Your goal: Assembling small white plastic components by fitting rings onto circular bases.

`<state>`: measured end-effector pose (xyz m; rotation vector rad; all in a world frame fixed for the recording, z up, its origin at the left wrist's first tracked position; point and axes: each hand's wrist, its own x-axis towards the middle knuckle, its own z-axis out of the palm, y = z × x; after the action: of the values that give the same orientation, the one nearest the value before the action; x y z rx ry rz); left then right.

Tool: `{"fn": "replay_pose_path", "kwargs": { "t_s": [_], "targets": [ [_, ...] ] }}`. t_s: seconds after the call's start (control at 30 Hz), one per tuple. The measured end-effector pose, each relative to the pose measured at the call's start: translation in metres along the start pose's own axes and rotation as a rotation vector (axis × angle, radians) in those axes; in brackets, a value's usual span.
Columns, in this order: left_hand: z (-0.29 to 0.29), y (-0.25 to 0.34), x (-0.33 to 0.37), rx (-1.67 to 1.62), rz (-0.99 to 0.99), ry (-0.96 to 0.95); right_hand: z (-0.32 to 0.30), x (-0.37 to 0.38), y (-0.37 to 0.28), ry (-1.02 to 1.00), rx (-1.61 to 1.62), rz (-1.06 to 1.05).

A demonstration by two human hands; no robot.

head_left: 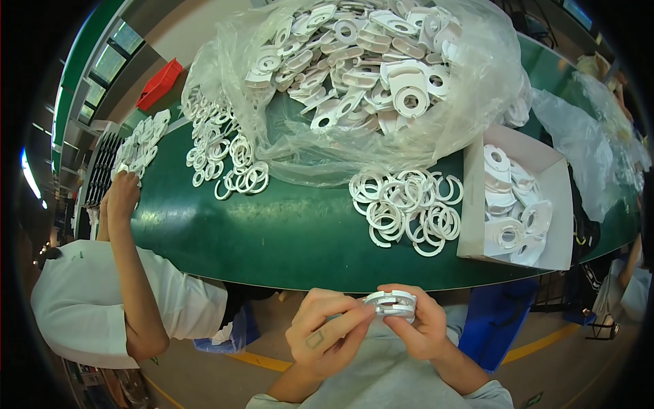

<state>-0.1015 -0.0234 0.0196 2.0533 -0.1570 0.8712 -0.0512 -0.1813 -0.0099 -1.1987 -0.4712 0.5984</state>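
Close to my body, just off the table's near edge, I hold a white plastic part with a round ring-like outline and a slot along its side. My right hand grips its right end between thumb and fingers. From the other side my left hand pinches its left end, fingertips pressed together there; they hide that end. On the table ahead lies a loose heap of white split rings. To its right stands a white open box with several white plastic housings inside.
A big clear plastic bag full of white housings fills the green table's far middle. More rings lie left of it. A co-worker sits at left, near a red bin. Clear plastic bags lie at right.
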Motion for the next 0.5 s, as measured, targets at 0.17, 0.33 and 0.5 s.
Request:
{"fn": "replay_pose_path", "kwargs": {
  "t_s": [0.17, 0.33, 0.5],
  "targets": [
    [0.003, 0.002, 0.000, 0.019, -0.053, 0.006, 0.000, 0.000, 0.009, 0.038, 0.000, 0.021],
    [0.004, -0.004, -0.005, 0.031, -0.089, 0.000, 0.002, 0.002, 0.005, 0.041, 0.080, 0.030],
    [0.010, -0.008, -0.006, -0.142, -0.273, 0.002, 0.003, 0.003, 0.006, 0.070, 0.200, 0.044]
  ]
}}
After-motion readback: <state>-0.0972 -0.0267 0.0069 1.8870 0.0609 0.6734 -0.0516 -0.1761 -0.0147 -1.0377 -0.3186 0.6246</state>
